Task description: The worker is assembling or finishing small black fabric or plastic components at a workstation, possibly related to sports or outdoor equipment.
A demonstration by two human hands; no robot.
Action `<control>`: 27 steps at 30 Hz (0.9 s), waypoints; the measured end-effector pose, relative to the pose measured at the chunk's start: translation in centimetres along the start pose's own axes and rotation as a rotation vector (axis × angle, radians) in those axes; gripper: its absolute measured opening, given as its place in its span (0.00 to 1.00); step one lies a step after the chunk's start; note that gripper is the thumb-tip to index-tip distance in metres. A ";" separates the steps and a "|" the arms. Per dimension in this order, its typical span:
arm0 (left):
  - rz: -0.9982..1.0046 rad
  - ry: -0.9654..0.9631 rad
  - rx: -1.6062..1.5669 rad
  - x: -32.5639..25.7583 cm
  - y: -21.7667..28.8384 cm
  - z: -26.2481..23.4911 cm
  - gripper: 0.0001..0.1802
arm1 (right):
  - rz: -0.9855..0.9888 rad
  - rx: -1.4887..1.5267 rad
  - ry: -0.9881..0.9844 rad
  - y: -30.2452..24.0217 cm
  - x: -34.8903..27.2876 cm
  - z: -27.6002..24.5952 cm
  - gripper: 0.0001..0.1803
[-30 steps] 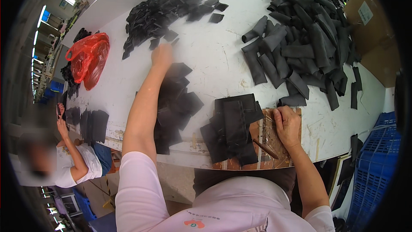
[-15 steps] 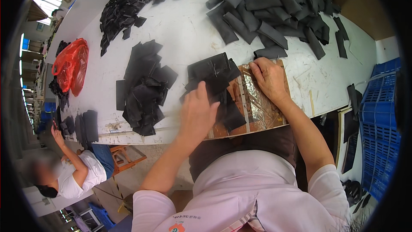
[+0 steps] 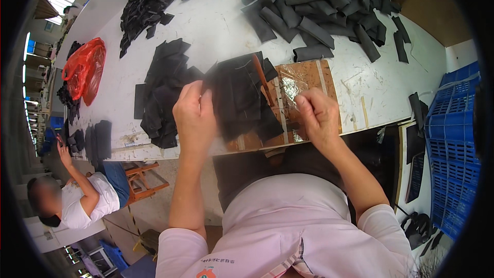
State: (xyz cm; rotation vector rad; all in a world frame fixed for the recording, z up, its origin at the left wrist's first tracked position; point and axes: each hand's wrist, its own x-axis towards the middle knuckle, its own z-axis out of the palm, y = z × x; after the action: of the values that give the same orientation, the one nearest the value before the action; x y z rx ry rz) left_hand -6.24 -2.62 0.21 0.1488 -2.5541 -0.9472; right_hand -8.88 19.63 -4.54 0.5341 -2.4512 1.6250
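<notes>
at the far left of the head view a seated co-worker (image 3: 77,201) is seen below the worktop (image 3: 216,31), one arm raised to a few dark pieces at its edge, with a red plastic bag (image 3: 85,67) lying further up. next along, a loose heap of black fabric pieces (image 3: 164,90) is spread on the white surface, just left of the left hand (image 3: 194,118).

the left hand is closed on the left edge of a stack of black fabric pieces (image 3: 239,100) — thumb and fingers pinched over it, so that the stack is lifted slightly at that side. the stack lies to the right of that hand and up from it, its long axis running away from the body with a slight lean, and it rests partly on a brown board (image 3: 309,80) set at the near edge of the worktop. a thin reddish-brown tool (image 3: 261,77) is laid across the top of the stack.

the right hand (image 3: 318,118) is held just beside the stack's right edge, over the board, fingers curled together; whether anything is pinched in them cannot be told. the left hand is the nearer one — it is already on the stack.

the pieces look flat, matte, limp and roughly rectangular. further right, rolled dark grey pieces (image 3: 329,5) are piled, and a blue crate (image 3: 455,139) stands off the worktop's end.
</notes>
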 end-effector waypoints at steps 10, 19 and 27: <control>-0.287 -0.527 -0.560 -4.9 4.4 0.2 0.08 | 0.258 0.620 -0.317 -4.2 -2.4 0.3 0.10; -0.558 -0.100 -0.827 -7.4 6.1 1.7 0.10 | -0.179 -0.029 0.015 -3.8 -3.5 -0.1 0.10; -0.837 -0.316 -1.198 -7.0 5.6 1.3 0.08 | -0.489 -0.243 0.038 -3.1 -3.2 -0.5 0.19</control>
State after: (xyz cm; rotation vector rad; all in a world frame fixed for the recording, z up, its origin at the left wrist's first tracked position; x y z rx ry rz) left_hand -0.18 4.12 0.56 0.7527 -1.6443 -2.7659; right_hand -4.81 19.65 -2.74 0.9567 -2.2100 1.1181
